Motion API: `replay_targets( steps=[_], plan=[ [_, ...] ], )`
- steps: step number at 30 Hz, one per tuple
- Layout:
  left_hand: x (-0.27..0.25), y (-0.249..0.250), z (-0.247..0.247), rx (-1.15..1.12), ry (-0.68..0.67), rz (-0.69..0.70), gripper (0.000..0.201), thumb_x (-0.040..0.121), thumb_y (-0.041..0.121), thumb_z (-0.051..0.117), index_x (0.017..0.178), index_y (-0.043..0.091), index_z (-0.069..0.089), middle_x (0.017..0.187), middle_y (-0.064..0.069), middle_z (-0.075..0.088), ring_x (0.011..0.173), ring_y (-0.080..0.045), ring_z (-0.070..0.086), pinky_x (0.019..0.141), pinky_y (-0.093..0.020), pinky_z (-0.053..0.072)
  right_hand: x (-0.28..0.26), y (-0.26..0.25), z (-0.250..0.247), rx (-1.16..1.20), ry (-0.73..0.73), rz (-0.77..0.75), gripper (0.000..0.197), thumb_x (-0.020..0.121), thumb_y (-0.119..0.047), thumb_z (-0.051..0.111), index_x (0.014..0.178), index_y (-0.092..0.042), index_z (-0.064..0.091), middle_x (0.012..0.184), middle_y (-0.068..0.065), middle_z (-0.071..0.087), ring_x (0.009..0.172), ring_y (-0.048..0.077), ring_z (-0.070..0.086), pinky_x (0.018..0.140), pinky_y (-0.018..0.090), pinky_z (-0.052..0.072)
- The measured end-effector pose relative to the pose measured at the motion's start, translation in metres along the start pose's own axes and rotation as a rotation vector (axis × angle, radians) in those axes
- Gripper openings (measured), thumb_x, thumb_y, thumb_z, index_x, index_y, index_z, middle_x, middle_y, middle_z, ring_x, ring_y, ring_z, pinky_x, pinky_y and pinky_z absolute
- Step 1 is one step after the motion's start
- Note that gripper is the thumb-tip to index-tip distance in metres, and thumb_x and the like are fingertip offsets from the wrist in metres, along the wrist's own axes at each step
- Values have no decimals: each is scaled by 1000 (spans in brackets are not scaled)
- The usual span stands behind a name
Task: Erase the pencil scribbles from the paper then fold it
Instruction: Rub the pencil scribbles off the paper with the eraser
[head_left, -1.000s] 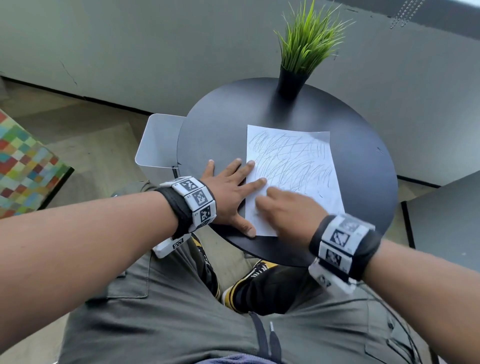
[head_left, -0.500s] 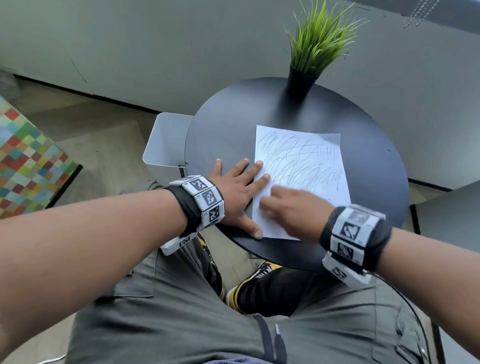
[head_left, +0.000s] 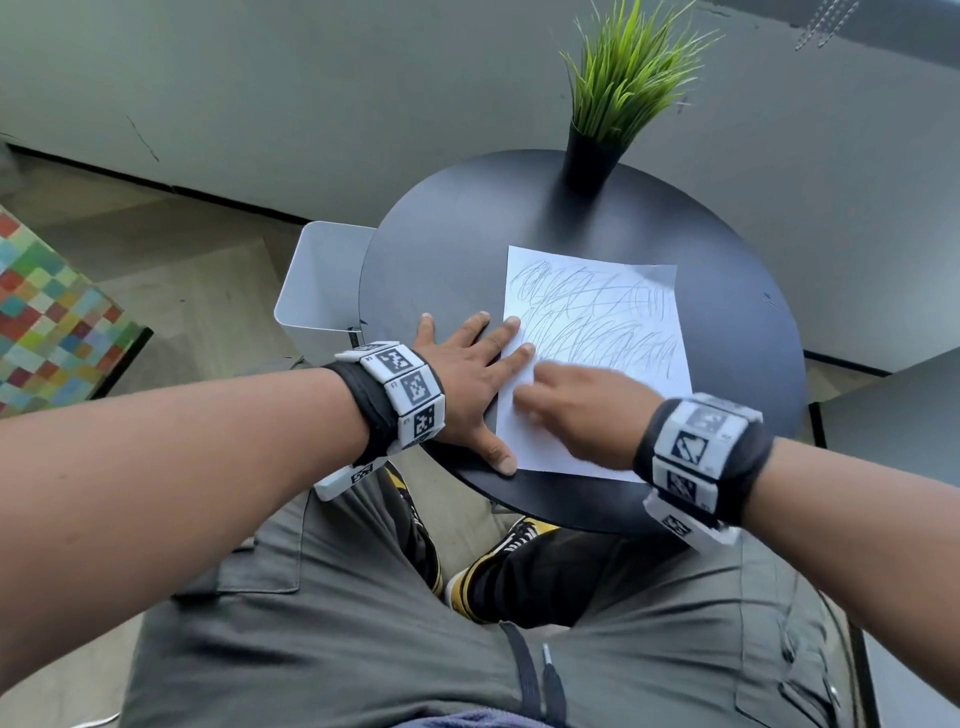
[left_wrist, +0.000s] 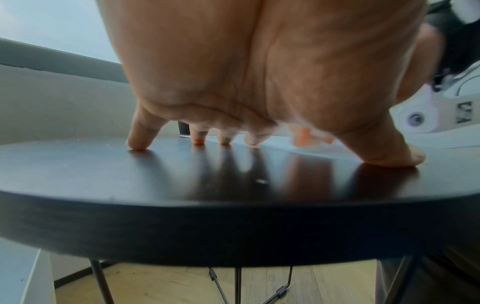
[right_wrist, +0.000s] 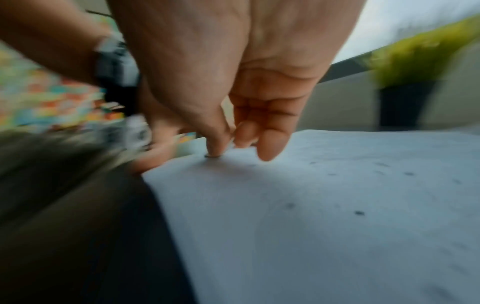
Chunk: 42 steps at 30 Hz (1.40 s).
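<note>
A white paper (head_left: 597, 312) covered in grey pencil scribbles lies on the round black table (head_left: 441, 260). My left hand (head_left: 483, 374) lies flat with spread fingers. Two fingertips and the thumb press the paper's left edge, and the other fingers rest on the table. My right hand (head_left: 566, 405) is over the paper's near left part, blurred by motion. In the right wrist view its thumb and fingers (right_wrist: 223, 139) pinch a small eraser (right_wrist: 213, 156), mostly hidden, against the paper (right_wrist: 311, 205). Dark crumbs (right_wrist: 359, 212) speckle the sheet.
A green grass plant in a black pot (head_left: 589, 156) stands at the table's far edge. A white bin (head_left: 317, 280) stands on the floor left of the table. A grey tabletop (head_left: 893, 405) is on the right, and a checkered seat (head_left: 47, 312) far left.
My right hand has shifted a little over the paper's near left part and is now blurred. My left hand has stayed flat on the paper's edge.
</note>
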<state>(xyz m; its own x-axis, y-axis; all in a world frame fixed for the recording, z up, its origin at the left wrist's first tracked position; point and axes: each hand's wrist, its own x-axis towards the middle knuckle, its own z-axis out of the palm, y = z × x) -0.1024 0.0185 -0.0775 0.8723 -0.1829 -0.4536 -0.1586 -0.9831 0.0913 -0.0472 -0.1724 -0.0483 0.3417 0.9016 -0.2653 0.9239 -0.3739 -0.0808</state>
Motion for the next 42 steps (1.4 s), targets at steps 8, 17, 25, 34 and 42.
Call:
replay_targets(
  steps=[8, 17, 25, 34, 42],
  plan=[
    [1, 2, -1, 15, -13, -9, 143, 54, 104, 48, 159, 32, -16, 167, 4, -27, 155, -28, -18, 110, -80, 10, -7, -15, -4, 9, -140, -126, 19, 94, -18, 55, 111, -20, 47, 95, 6, 48, 75, 29, 55, 57, 34, 34],
    [1, 2, 2, 25, -5, -16, 144, 51, 105, 47, 159, 33, -15, 167, 4, -25, 155, -28, -16, 108, -80, 13, -11, -22, 3, 87, -140, -138, 21, 94, -19, 53, 108, -25, 39, 91, 4, 44, 75, 29, 53, 60, 38, 39],
    [-1, 2, 1, 18, -14, -18, 142, 53, 103, 49, 160, 33, -14, 168, 4, -25, 155, -28, -16, 108, -81, 12, -4, -14, 1, 88, -42, 16, 21, 91, -16, 51, 111, -17, 43, 96, 3, 49, 85, 27, 55, 67, 36, 40],
    [-2, 3, -1, 20, -21, -19, 143, 54, 103, 50, 160, 32, -14, 167, 4, -25, 155, -28, -16, 108, -82, 13, -10, -16, -4, 97, -46, 77, 13, 93, -22, 49, 102, -18, 41, 88, -3, 41, 81, 26, 53, 69, 37, 43],
    [-4, 5, -3, 30, -21, -21, 142, 54, 102, 51, 161, 32, -13, 168, 4, -25, 156, -28, -15, 107, -82, 15, -11, -17, -10, 93, -22, 182, 13, 96, -25, 42, 91, -22, 30, 85, -1, 40, 84, 31, 57, 69, 41, 47]
  ],
)
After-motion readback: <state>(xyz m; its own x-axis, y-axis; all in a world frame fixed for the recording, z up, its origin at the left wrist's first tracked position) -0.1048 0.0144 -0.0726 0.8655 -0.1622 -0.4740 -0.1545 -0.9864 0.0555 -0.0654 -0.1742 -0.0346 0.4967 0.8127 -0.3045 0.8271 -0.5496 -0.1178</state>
